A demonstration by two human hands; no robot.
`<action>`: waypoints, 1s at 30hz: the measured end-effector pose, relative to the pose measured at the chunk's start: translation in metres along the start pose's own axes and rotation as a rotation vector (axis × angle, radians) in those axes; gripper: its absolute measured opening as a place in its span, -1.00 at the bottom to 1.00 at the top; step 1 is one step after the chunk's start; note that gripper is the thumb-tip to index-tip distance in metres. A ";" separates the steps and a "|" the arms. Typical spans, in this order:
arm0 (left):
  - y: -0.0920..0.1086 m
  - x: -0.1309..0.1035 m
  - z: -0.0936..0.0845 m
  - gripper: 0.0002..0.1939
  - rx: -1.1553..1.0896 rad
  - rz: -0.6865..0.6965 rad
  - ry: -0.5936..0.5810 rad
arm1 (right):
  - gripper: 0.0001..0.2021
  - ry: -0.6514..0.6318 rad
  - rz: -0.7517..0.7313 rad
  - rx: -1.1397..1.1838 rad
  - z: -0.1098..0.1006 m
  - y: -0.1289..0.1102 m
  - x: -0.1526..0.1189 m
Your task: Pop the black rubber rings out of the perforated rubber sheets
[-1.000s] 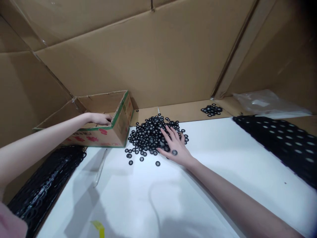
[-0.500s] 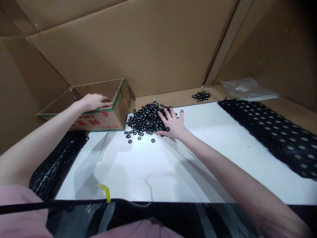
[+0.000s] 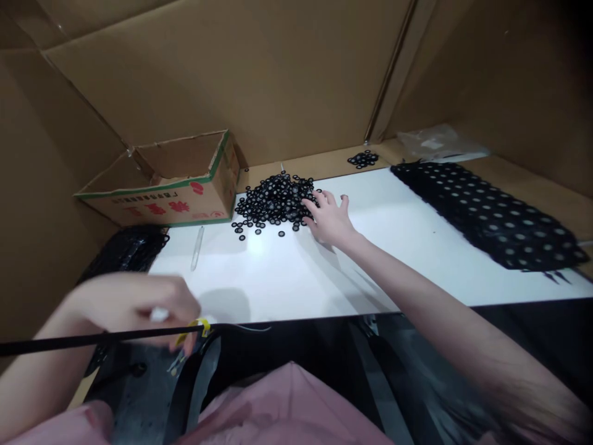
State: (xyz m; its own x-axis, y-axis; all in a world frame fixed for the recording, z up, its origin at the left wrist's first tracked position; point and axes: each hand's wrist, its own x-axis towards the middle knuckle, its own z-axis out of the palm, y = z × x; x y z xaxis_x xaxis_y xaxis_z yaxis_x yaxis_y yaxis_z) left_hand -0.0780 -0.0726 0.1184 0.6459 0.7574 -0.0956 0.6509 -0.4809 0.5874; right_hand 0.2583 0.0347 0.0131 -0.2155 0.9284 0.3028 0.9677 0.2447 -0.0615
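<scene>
A white bench (image 3: 259,278) is carrying a pile of small black rings (image 3: 275,201). Right of the pile, a black sheet (image 3: 482,210) patterned with rows of pale dots is lying on the bench. Just left of the pile, an open cardboard box (image 3: 171,213) with red lettering is standing. Left of the pile and nearer the wearer, the left hand (image 3: 139,303) is showing as a blur; its fingers are curling, and I cannot tell whether they are holding anything. At the pile's right edge, the right hand (image 3: 331,219) is reaching in, its fingers spreading wide apart and gripping nothing. Behind and right of the pile, a smaller cluster of rings (image 3: 364,159) is sitting.
</scene>
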 end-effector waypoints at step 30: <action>-0.011 0.136 0.459 -0.67 0.454 -0.015 -1.082 | -0.47 -0.014 0.109 0.122 0.046 0.013 -0.030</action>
State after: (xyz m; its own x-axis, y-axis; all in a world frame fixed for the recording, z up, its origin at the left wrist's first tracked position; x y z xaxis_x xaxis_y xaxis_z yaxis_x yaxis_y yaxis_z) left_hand 0.1861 -0.1674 -0.2702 0.4968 0.0990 -0.8622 0.6030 -0.7539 0.2608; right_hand 0.2716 0.0230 -0.0407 -0.1124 0.9551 0.2743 0.9625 0.1733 -0.2087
